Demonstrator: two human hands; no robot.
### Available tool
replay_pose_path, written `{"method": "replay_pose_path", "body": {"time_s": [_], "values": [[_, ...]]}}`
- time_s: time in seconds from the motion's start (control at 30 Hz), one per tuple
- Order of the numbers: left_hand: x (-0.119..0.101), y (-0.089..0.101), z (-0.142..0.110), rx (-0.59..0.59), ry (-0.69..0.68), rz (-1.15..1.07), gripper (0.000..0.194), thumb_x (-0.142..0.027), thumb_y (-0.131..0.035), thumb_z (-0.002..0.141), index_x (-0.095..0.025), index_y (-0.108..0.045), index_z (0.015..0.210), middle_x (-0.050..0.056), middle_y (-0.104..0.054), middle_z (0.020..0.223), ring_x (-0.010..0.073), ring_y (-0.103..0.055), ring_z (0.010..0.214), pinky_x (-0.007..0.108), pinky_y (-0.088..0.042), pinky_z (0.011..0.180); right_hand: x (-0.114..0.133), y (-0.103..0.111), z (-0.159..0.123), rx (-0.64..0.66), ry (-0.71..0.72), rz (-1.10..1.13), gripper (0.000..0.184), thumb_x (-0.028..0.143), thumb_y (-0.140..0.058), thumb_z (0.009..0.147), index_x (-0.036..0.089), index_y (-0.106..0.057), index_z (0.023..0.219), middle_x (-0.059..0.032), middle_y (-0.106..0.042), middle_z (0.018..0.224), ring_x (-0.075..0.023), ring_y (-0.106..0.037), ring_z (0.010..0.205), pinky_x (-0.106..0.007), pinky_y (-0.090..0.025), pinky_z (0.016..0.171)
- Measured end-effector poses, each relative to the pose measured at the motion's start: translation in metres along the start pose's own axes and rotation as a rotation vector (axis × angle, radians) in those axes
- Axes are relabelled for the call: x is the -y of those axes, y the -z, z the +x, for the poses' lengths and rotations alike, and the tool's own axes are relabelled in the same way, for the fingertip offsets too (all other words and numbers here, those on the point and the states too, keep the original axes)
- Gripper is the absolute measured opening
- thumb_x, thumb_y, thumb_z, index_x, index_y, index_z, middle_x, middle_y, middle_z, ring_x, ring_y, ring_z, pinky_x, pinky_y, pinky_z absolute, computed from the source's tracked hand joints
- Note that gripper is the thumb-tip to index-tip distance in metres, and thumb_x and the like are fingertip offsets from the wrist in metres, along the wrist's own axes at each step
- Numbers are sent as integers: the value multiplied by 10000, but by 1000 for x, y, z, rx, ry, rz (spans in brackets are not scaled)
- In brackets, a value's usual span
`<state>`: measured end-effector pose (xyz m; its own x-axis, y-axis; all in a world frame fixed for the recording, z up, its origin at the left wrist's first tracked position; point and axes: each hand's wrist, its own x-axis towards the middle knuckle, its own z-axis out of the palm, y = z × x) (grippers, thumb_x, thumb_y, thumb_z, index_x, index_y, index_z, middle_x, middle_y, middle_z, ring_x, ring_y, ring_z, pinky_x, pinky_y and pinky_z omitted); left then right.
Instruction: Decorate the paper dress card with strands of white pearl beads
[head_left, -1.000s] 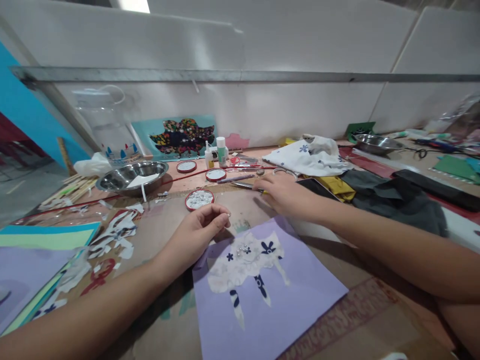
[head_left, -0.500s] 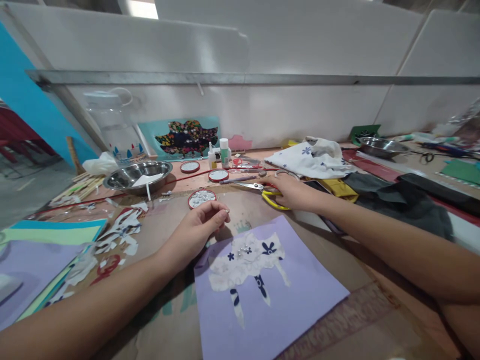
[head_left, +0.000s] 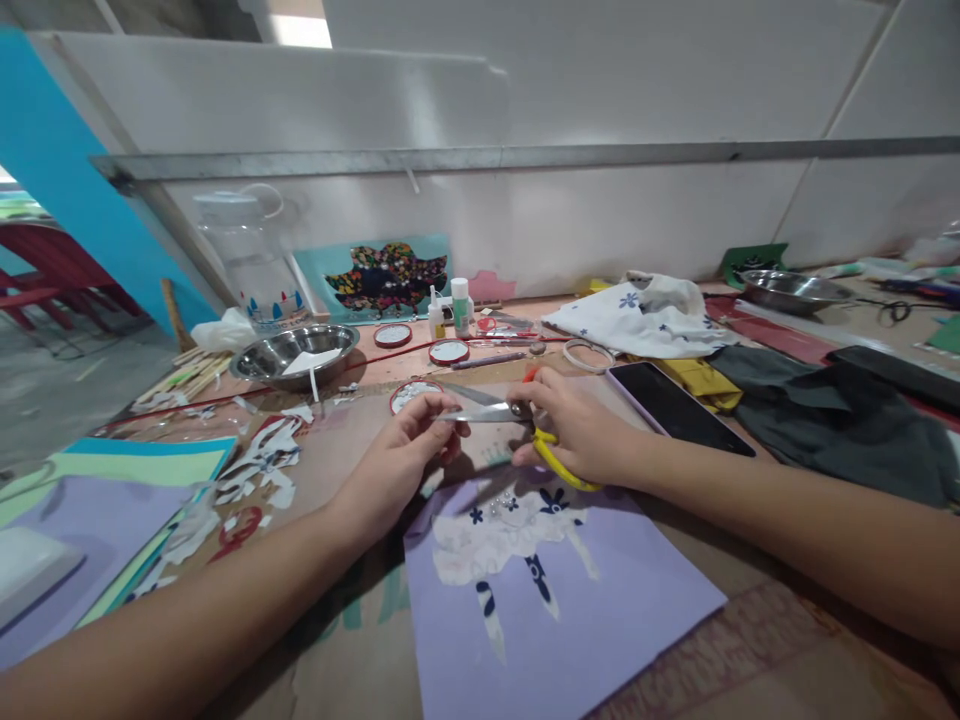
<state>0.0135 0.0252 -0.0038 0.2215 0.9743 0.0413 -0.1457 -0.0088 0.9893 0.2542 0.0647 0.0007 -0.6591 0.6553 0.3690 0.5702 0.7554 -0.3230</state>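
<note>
My right hand point(head_left: 581, 425) grips scissors point(head_left: 559, 462) with yellow and orange handles, their blades parted and pointing left. The blade tips reach my left hand point(head_left: 412, 445), whose thumb and fingers are pinched together; whatever lies between them is too small to make out. Below both hands lies a purple sheet point(head_left: 622, 610) with a white patterned fabric shape point(head_left: 480, 540) on it. Dark flowers and several small beads show on that shape, and strips hang beneath it. Just behind my left hand is a red-rimmed lid point(head_left: 411, 390) of pale bits, partly hidden by the blades.
A phone point(head_left: 679, 405) lies right of my right hand, near dark cloth point(head_left: 817, 410) and white floral fabric point(head_left: 634, 315). At the back are glue bottles point(head_left: 460, 308), more lids and a steel bowl point(head_left: 296, 365). Fabric scraps point(head_left: 262, 465) and coloured sheets point(head_left: 112, 500) lie left.
My right hand has lifted the scissors off the table and brought them toward my left hand, blades now parted. My left hand stays pinched above the sheet's corner. The view has shifted slightly.
</note>
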Motion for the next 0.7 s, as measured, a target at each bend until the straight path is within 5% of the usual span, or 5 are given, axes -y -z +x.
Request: {"method": "replay_pose_path", "body": {"time_s": [0.7], "values": [[12, -2, 1, 8, 45, -12, 269, -423, -726, 836, -192, -589, 825, -36, -570, 644, 99, -480, 584, 213, -354, 550, 2, -7, -1, -19, 45, -80, 505, 487, -733, 850, 179, -611, 1230, -81, -530, 977, -227, -525, 871, -360, -477, 739]]}}
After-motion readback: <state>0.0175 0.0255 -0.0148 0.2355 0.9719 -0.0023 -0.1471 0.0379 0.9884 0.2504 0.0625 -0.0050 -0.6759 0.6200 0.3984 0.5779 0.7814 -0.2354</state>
